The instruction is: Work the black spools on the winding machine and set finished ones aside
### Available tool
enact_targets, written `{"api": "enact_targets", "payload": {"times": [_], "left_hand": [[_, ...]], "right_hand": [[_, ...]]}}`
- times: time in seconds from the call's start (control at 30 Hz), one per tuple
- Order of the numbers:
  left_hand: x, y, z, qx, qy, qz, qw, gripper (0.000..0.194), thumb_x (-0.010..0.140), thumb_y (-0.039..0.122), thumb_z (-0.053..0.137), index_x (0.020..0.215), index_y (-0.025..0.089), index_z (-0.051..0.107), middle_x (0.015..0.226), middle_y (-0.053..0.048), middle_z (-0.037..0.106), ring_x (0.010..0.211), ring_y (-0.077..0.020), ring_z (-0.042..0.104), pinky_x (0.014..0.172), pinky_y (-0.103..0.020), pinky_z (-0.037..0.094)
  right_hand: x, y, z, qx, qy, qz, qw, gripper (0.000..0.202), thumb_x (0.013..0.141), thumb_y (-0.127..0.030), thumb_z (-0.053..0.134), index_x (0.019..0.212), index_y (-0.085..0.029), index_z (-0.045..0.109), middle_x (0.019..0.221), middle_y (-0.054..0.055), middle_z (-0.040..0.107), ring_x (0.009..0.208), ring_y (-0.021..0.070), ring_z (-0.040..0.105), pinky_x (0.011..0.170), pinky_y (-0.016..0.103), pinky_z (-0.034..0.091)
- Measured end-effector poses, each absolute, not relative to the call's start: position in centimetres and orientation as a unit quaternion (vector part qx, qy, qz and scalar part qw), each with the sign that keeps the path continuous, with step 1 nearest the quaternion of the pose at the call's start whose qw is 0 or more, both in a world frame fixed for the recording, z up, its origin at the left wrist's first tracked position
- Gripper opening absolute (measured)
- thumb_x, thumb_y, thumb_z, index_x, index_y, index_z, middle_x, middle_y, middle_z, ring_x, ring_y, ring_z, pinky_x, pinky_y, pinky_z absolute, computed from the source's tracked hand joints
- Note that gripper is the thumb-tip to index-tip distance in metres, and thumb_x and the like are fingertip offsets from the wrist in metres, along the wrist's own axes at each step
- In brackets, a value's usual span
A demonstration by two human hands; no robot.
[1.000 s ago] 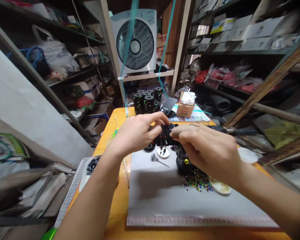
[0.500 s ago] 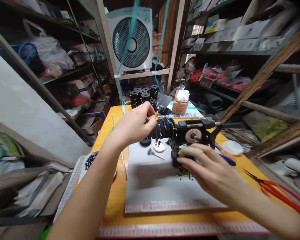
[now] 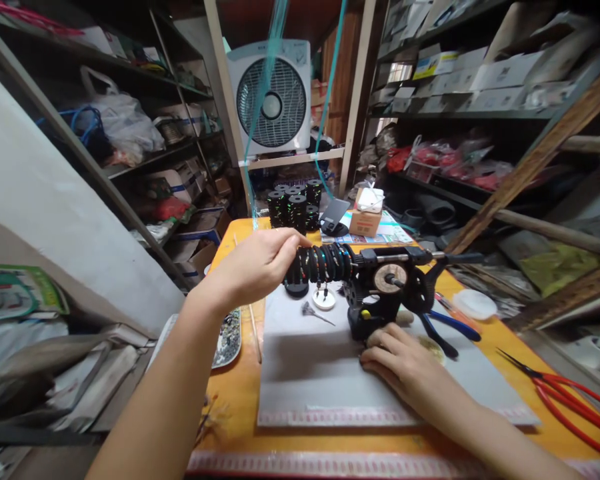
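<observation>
My left hand (image 3: 265, 261) is closed around the left end of the black roller wrapped in beaded cords (image 3: 325, 262), its fingers mostly behind the roller. The roller juts left from a black machine (image 3: 380, 293) with a round disc on its front. My right hand (image 3: 393, 357) rests low on the grey board (image 3: 305, 387), in front of the machine's base. Its fingers are bent together, and their tips cover whatever lies under them. A small white dish (image 3: 324, 299) sits under the roller, with dark cord ends hanging over it.
Red-handled scissors (image 3: 565, 400) lie at the right, near blue-handled pliers (image 3: 455, 325) and a white lid (image 3: 474, 304). A tray of beads (image 3: 229, 340) is at the left. Black spools (image 3: 296, 210), a phone (image 3: 336, 212) and a small box (image 3: 366, 220) stand behind.
My left hand has lowered from above the roller onto its left end. My right hand has moved down from the machine's front to the board. The view has shifted slightly.
</observation>
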State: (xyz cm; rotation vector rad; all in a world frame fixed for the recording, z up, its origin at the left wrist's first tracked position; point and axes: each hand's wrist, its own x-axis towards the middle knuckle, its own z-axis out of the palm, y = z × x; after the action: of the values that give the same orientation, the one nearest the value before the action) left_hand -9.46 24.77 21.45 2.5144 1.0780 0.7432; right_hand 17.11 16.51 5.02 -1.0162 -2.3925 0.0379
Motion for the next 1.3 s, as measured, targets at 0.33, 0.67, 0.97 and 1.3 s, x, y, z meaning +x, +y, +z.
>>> {"api": "enact_targets", "payload": {"times": [0.33, 0.67, 0.97, 1.3], "left_hand": [[-10.3, 24.1, 19.5, 0.914, 0.338, 0.224, 0.011, 0.055, 0.074, 0.014, 0.062, 0.125, 0.022, 0.044, 0.127, -0.001, 0.052, 0.115, -0.019, 0.048, 0.099, -0.032, 0.037], [-9.7, 25.6, 19.2, 0.883, 0.392, 0.253, 0.056, 0.05, 0.071, 0.041, 0.077, 0.111, 0.025, 0.051, 0.106, 0.005, 0.061, 0.096, -0.0186, 0.058, 0.078, -0.03, 0.042], [-9.9, 25.9, 19.6, 0.871, 0.41, 0.254, 0.093, 0.045, 0.069, 0.041, 0.076, 0.104, 0.025, 0.052, 0.092, 0.006, 0.062, 0.086, -0.0184, 0.059, 0.066, -0.028, 0.038], [-9.8, 25.9, 19.7, 0.871, 0.418, 0.24, 0.098, 0.045, 0.07, 0.044, 0.074, 0.105, 0.027, 0.051, 0.093, 0.007, 0.062, 0.089, -0.019, 0.059, 0.069, -0.03, 0.041]], "right_hand": [[15.3, 17.4, 11.5, -0.337, -0.847, 0.04, 0.409, 0.015, 0.088, -0.003, 0.049, 0.096, -0.015, 0.049, 0.09, 0.004, 0.055, 0.083, 0.0091, 0.052, 0.074, 0.022, 0.044], [11.2, 22.8, 19.0, -0.291, -0.835, -0.003, 0.466, 0.013, 0.086, -0.009, 0.057, 0.098, -0.014, 0.051, 0.091, 0.001, 0.06, 0.083, 0.0067, 0.06, 0.075, 0.018, 0.048], [9.7, 25.0, 19.6, -0.246, -0.849, -0.143, 0.446, 0.017, 0.086, -0.006, 0.056, 0.096, -0.014, 0.046, 0.088, 0.001, 0.06, 0.077, 0.0069, 0.057, 0.07, 0.017, 0.046], [9.8, 24.9, 19.4, -0.241, -0.866, -0.144, 0.413, 0.015, 0.086, -0.005, 0.055, 0.094, -0.013, 0.045, 0.086, 0.002, 0.057, 0.076, 0.007, 0.054, 0.068, 0.018, 0.043]]}}
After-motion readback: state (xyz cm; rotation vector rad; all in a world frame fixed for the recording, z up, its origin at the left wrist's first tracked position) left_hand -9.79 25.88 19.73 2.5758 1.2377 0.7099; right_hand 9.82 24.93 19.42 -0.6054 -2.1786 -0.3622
